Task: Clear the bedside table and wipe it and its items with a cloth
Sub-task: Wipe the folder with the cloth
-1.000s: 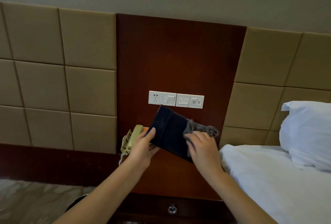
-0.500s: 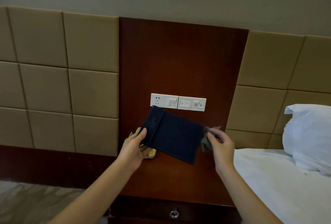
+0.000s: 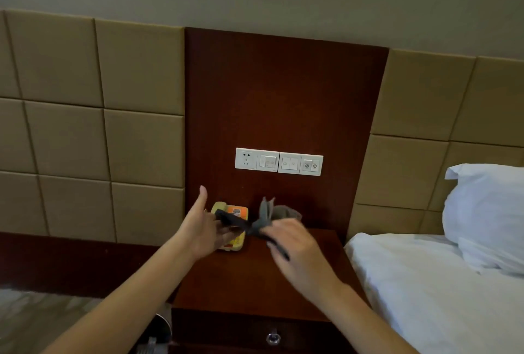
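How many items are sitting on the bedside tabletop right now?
1: the telephone, back left of the table, partly behind the left hand. The right hand may hide something small.

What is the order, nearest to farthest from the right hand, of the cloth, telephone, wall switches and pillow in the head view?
1. Cloth: held in the right hand.
2. Telephone: just to its left.
3. Wall switches: up behind.
4. Pillow: far right.

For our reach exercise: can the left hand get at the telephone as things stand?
Probably yes: the left hand hovers just in front of the telephone, though the dark folder across its fingers would hamper a grasp.
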The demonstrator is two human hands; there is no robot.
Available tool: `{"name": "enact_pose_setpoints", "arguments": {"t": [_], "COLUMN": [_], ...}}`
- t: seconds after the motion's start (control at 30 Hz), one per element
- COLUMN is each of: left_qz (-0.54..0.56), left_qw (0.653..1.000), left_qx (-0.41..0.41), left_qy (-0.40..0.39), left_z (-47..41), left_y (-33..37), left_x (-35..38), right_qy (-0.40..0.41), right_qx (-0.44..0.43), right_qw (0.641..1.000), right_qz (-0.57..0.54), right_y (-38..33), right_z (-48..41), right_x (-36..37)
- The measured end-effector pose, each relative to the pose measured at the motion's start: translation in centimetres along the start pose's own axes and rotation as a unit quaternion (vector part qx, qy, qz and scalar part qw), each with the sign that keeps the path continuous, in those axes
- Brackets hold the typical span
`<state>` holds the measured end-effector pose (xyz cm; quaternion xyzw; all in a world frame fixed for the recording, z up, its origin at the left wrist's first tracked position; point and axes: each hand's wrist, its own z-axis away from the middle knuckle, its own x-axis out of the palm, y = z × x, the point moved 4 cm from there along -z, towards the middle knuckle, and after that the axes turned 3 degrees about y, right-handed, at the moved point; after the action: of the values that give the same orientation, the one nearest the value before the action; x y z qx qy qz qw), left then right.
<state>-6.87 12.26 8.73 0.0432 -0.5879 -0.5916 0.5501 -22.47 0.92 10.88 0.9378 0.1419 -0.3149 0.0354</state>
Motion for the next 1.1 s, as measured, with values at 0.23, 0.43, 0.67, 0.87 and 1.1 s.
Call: {"name": "enact_pose_setpoints", "arguments": {"t": [0.23,0.43,0.67,0.87,1.1], "left_qz": [-0.114,-0.146,-0.149,-0.128,-0.107], "left_qw": [0.991,0.980,0.977,0.975,0.975], "left_qx": [0.064,0.134,0.133,0.182,0.170], "left_qy": [0.039,-0.033,-0.067,-0.011,-0.092], "left_z": [0.4,1.4,1.8,1.9,2.5], "left_y": [-0.4,-0.9,-2.3,-2.2,-3.9], "left_x": [-0.2,1.7,2.6,2.9,4.5], "right_qy": [-0.121,-0.133,-0.040,-0.078,0.031], "right_qx": [-0.184,-0.119,0.089,-0.034,0.264], "right_qw": [0.974,0.983,0.987,0.994,0.962], "right_qz": [0.052,0.054,0.130,0.061,0.057], "right_y": [-3.1,-1.9,3.3,-4.0,3.2], "right_z": [1.8,-0.2,-1.3,1.2,-4.7], "right_x": [1.6,2.3,1.5,4.1,1.3]}}
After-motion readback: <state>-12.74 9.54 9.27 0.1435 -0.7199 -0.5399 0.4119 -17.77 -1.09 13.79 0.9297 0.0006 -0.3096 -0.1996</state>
